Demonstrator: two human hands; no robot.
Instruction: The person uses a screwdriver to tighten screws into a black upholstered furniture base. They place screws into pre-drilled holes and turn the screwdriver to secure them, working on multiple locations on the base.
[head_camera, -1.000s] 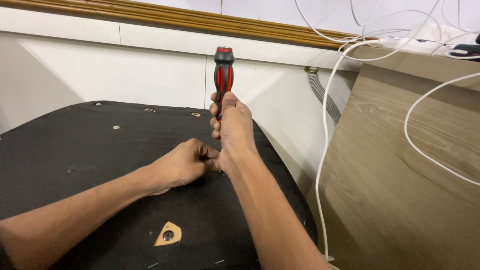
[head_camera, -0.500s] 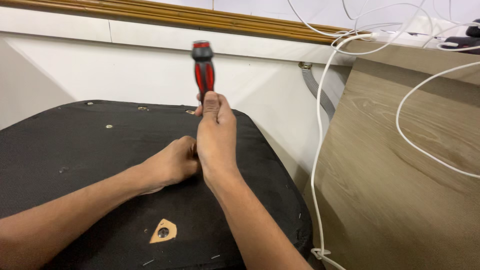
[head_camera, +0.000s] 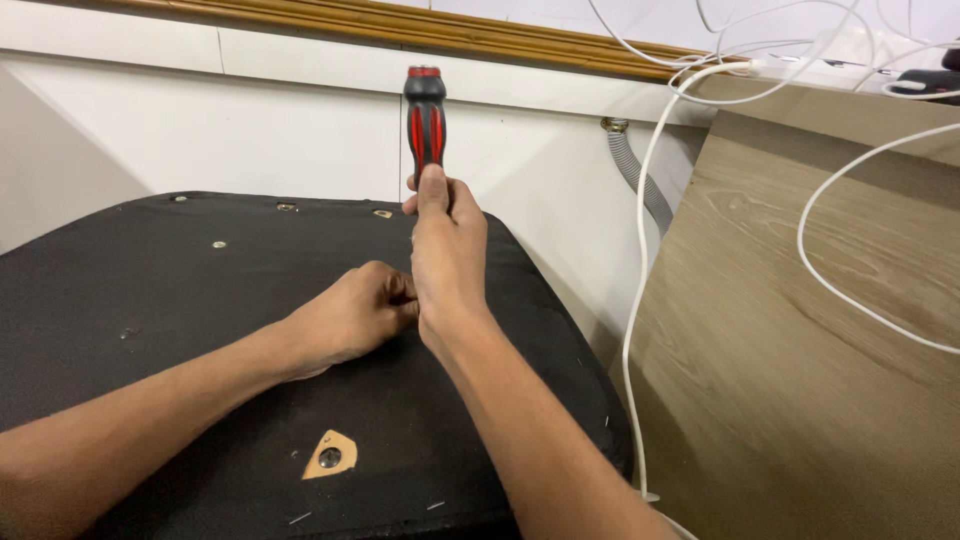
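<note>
Black fabric-covered panel (head_camera: 200, 330), right hand (head_camera: 448, 255) fingers gripping upright red-and-black screwdriver (head_camera: 425, 115), left hand (head_camera: 350, 315) curled shut beside it

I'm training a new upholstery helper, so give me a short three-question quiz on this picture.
1. True or false: the right hand holds the red and black screwdriver upright by its handle.
2. Where does the left hand rest? A) on the wooden panel B) on the black fabric panel, beside the right wrist C) on the white cable
3. Fill in: a torn patch in the black fabric panel shows a metal ____ in bare wood.

Key
1. True.
2. B. The wooden panel and white cable lie to the right, untouched.
3. Fastener; its exact kind is too small to tell.
</note>
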